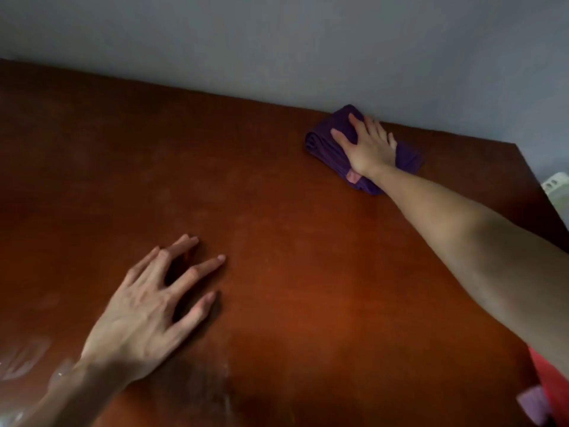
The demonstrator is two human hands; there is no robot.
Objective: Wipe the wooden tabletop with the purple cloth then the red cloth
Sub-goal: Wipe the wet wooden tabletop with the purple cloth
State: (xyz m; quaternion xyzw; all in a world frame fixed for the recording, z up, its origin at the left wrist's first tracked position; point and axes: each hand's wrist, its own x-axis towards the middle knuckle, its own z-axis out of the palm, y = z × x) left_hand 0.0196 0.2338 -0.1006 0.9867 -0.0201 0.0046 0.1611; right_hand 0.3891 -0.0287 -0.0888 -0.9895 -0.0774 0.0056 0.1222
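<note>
Upper right of the frame, our right hand presses flat, fingers spread, on the bunched purple cloth against the wall. Our left hand rests splayed on the wooden tabletop, lower left.

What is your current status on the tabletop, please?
Right hand flat on purple cloth, far edge by wall. Left hand braced on tabletop. Nothing in the way.

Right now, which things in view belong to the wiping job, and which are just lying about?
Belongs to the job:
- purple cloth, pressed flat under the right hand near the wall
- wooden tabletop
- left hand, resting open on the tabletop
- red cloth, at the near right edge

Lying about:
- clear plastic, near left, blurred
- white object beyond the right edge
</note>
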